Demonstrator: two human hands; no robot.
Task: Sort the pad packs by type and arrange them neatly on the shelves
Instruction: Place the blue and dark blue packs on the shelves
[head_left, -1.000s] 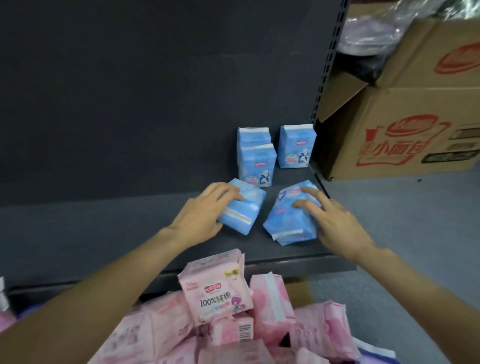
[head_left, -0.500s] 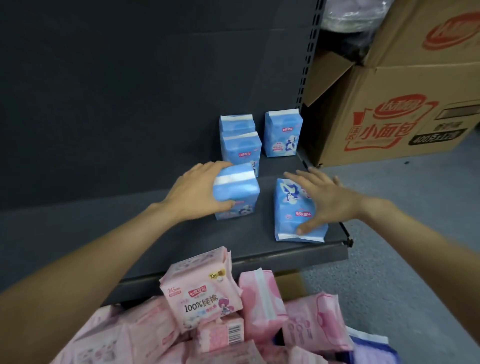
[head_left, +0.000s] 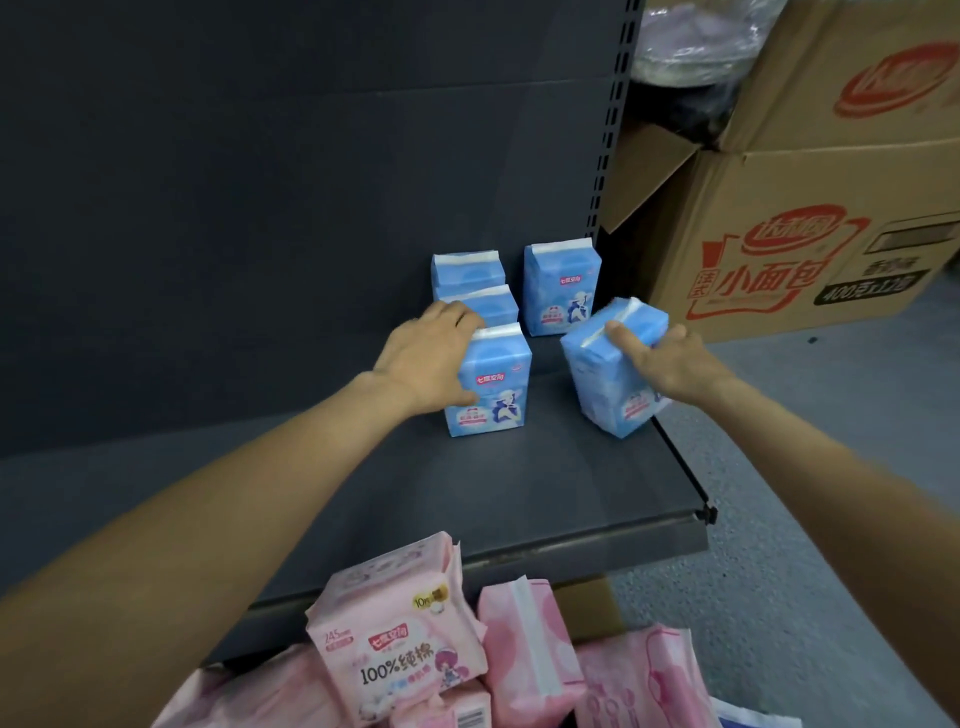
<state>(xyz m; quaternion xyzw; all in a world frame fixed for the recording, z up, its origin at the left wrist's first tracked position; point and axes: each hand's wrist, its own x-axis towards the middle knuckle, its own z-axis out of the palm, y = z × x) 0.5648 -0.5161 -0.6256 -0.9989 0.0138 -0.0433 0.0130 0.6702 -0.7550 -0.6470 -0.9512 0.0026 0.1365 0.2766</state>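
The pad packs on the shelf (head_left: 545, 483) are light blue with a white strip along the top — the front left pack (head_left: 493, 384) carries a small red label and a blue-and-white cartoon figure, and so does the back right pack (head_left: 561, 286). The tilted pack (head_left: 608, 374) shows paler blue sides and a red mark low down. The shelf and its back panel (head_left: 260, 208) are plain dark grey. Below, the heaped packs (head_left: 400, 639) are pink — one bears black lettering, a red label and a pink-haired cartoon figure. The cardboard box (head_left: 810, 218) is brown with red printing. The floor (head_left: 831, 519) is speckled grey.
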